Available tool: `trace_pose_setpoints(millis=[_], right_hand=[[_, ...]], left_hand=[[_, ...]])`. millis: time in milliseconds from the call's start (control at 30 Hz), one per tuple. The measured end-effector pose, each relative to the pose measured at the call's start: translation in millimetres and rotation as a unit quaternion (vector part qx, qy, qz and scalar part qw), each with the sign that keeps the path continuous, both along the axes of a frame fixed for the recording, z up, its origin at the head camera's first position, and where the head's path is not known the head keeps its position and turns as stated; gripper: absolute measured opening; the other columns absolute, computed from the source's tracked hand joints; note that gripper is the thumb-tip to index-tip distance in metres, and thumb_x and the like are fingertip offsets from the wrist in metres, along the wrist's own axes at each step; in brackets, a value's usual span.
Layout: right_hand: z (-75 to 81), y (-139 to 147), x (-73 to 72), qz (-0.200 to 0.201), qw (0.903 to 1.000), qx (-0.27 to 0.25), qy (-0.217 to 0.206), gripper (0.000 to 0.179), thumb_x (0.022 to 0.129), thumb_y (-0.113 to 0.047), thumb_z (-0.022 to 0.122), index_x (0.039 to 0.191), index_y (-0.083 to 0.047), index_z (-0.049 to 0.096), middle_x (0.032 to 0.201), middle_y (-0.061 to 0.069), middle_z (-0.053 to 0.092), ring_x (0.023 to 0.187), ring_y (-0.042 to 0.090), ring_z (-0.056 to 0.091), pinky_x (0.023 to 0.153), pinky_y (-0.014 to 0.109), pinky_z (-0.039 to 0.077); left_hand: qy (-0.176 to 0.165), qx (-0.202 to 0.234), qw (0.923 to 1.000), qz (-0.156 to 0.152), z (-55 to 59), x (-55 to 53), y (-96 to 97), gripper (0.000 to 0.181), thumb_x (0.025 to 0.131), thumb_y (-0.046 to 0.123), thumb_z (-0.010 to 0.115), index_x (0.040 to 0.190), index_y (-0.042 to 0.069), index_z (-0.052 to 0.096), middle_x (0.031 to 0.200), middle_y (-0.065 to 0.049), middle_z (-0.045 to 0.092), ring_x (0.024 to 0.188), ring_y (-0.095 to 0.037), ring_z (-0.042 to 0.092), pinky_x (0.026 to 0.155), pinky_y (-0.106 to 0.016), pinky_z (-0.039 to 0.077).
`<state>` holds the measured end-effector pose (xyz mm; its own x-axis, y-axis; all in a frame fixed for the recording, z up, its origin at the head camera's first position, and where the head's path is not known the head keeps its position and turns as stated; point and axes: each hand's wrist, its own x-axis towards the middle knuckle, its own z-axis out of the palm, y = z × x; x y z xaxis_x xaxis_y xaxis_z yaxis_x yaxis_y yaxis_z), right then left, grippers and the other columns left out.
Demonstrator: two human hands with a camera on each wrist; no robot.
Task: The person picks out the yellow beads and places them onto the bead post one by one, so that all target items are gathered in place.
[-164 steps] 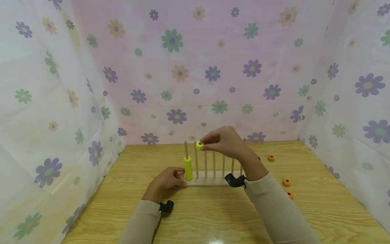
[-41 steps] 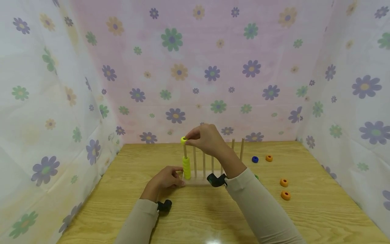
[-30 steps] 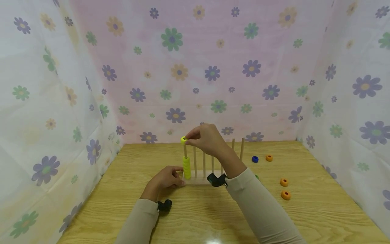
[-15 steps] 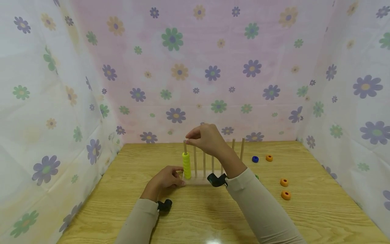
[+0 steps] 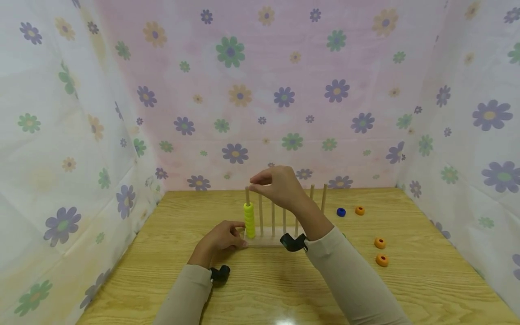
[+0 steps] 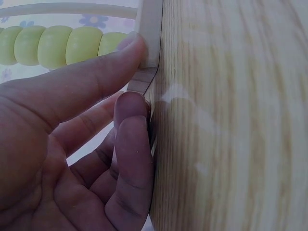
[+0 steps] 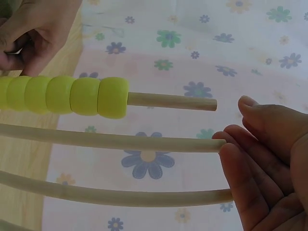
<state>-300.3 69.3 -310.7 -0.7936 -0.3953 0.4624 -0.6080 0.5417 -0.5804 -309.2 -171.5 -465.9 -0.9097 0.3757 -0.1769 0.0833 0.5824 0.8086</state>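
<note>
A wooden peg stand (image 5: 265,243) holds several upright pegs in a row. Yellow beads (image 5: 249,221) are stacked on its leftmost peg, whose bare tip (image 7: 173,101) rises above them. With thumb and fingers, my left hand (image 5: 219,238) grips the left end of the base; its thumb lies against the wood in the left wrist view. My right hand (image 5: 282,187) is beside the top of that peg, thumb and fingers parted, holding nothing. In the right wrist view its fingertips overlap the tip of the neighbouring peg (image 7: 159,143).
To the right on the wooden table (image 5: 284,289) lie a blue bead (image 5: 341,212) and three orange beads (image 5: 379,243). A bit of green shows behind the right sleeve (image 5: 349,266). Flowered cloth (image 5: 260,90) hangs at the back and both sides.
My right hand carried a yellow bead left to the leftmost peg and let it go; it dropped onto the stack. The hand then drew slightly right and its fingers parted. My left hand stayed put.
</note>
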Motion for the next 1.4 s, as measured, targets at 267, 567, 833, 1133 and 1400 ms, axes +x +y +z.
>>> trace_pose_setpoints(millis=[267,567,833,1133,1400], right_hand=[[-1.8,5.8,4.0,0.011,0.9995,-0.015,0.028,0.019,0.096,-0.034,0.077,0.106,-0.02,0.083,0.103,-0.006,0.079,0.091,0.009,0.076,0.078,0.033,0.062],[-5.1,20.1,7.2,0.003,0.9991,-0.022,0.035,0.019,0.096,-0.031,0.077,0.11,-0.018,0.082,0.106,-0.004,0.079,0.094,0.01,0.075,0.08,0.031,0.062],[-11.0,37.1,12.3,0.0,0.9963,-0.034,0.079,0.018,0.094,-0.03,0.079,0.107,-0.018,0.082,0.104,-0.002,0.08,0.091,0.011,0.076,0.076,0.027,0.062],[-20.8,59.0,20.8,-0.003,0.9919,-0.046,0.118,0.015,0.094,-0.03,0.079,0.104,-0.019,0.083,0.104,-0.004,0.079,0.09,0.009,0.075,0.071,0.022,0.06],[-30.6,77.1,26.3,0.0,0.9919,-0.06,0.112,0.01,0.095,-0.025,0.079,0.103,-0.022,0.083,0.108,-0.004,0.079,0.088,0.007,0.075,0.072,0.027,0.062]], left_hand=[[0.002,-0.005,1.0,0.002,-2.0,-1.6,-1.1,0.076,0.087,0.021,0.086,0.154,0.008,0.051,0.096,-0.007,0.067,0.077,-0.018,0.063,0.069,-0.032,0.056],[-0.008,0.002,1.0,0.004,-2.6,-0.8,-0.8,0.077,0.087,0.019,0.085,0.154,0.008,0.05,0.098,-0.008,0.067,0.079,-0.018,0.065,0.072,-0.034,0.059],[-0.003,-0.001,1.0,-0.003,-2.3,-0.6,-1.3,0.076,0.088,0.019,0.085,0.154,0.008,0.05,0.096,-0.008,0.067,0.077,-0.018,0.065,0.07,-0.033,0.058],[-0.002,0.007,0.9999,-0.01,-2.1,-0.2,0.0,0.075,0.088,0.017,0.085,0.154,0.007,0.05,0.095,-0.008,0.066,0.075,-0.018,0.062,0.068,-0.032,0.057],[0.004,-0.004,1.0,-0.001,-1.0,0.2,-0.1,0.075,0.087,0.019,0.086,0.153,0.008,0.051,0.098,-0.007,0.066,0.077,-0.018,0.063,0.069,-0.033,0.057]])
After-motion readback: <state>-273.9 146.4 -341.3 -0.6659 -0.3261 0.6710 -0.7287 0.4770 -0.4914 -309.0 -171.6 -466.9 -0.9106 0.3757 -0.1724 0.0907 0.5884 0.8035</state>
